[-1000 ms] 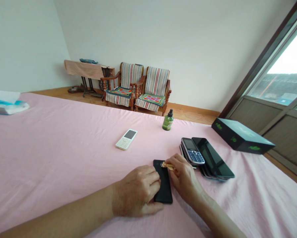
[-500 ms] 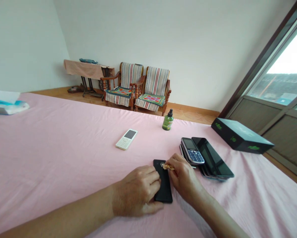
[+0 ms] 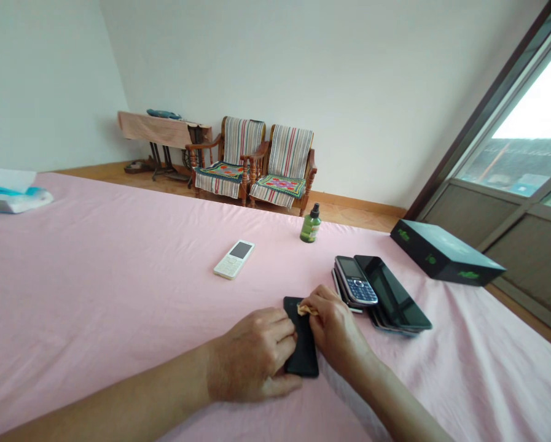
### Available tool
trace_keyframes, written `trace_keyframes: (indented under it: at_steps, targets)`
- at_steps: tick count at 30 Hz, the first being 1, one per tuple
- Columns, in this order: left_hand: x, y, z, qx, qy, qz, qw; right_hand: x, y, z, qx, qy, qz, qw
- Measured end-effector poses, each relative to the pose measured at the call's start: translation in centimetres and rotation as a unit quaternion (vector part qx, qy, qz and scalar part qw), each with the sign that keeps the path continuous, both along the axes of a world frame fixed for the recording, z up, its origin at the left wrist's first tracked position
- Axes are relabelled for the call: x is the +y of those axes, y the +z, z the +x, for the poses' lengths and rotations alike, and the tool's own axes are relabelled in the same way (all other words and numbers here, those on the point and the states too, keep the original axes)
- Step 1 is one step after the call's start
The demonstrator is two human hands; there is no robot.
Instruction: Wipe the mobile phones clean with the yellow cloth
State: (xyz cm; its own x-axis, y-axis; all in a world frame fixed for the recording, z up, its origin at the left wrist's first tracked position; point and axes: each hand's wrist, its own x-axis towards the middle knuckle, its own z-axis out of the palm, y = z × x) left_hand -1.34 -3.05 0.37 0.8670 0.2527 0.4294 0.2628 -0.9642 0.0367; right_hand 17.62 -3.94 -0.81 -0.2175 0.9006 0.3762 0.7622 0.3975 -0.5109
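A black mobile phone (image 3: 306, 353) lies back side up on the pink cloth, its camera end pointing away from me. My left hand (image 3: 259, 353) grips its left edge, fingers curled over the back and thumb by the lower end. Pinched in my right hand (image 3: 333, 319) is a small crumpled yellowish cloth (image 3: 306, 309), pressed on the phone's back near the camera, which it now covers. Just right of that hand sit a stack of keypad phones (image 3: 357, 283) and a stack of black touchscreen phones (image 3: 392, 294).
A white keypad phone (image 3: 234, 259) lies farther off on the pink cloth (image 3: 118, 276). Beyond it stands a green spray bottle (image 3: 310, 224). A black box (image 3: 445, 255) is at the right, a tissue pack (image 3: 15, 195) at the far left. Two chairs (image 3: 282, 166) stand by the wall.
My right hand has shifted slightly left with the cloth, over the phone's camera. The left hand keeps its hold, and the phone stays in place.
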Motion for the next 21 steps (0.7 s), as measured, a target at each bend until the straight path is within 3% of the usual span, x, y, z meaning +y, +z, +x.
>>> trace_keyframes:
  at_steps: [4,10,21]
  targets:
    - [0.0,0.0,0.0,-0.005,0.001,0.004,1.000,0.1,-0.1,-0.1,0.000,-0.005,0.009,1.000]
    - [0.1,-0.1,0.0,-0.003,0.000,0.011,1.000,0.2,0.2,-0.5,-0.006,0.044,0.006,0.999]
    - [0.0,0.1,0.1,-0.010,0.003,0.014,1.000,0.4,0.9,-1.3,-0.037,0.039,0.008,0.999]
